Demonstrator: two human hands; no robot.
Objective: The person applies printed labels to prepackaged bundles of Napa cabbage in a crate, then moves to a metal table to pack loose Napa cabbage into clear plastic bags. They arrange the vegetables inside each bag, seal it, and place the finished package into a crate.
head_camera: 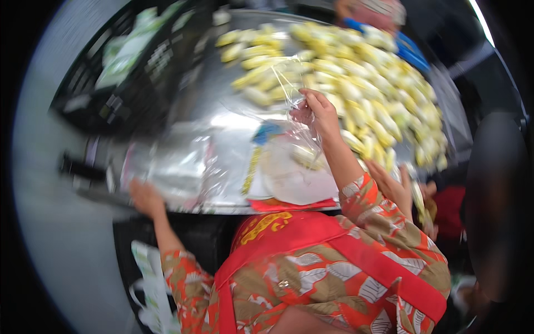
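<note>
My right hand (319, 110) pinches a thin, clear plastic bag (292, 85), which hangs over the table in front of me. Behind the film, a pale yellow leafy vegetable head (306, 156), like an endive or small cabbage heart, rests on a whitish round-edged pan (292, 179). Blurred by motion, my left hand (145, 198) is at the near edge of a pile of flat clear bags (177, 163); whether its fingers grip anything is unclear. A large heap of the same yellow-white heads (358, 92) covers the far and right side of the metal table (219, 125).
At the left stands a black plastic crate (137, 104) with green-white printed bags (129, 50). Another printed bag (152, 284) is low on the left. Co-workers' hands (392, 185) reach in from the right, and another person (375, 14) stands at the far side.
</note>
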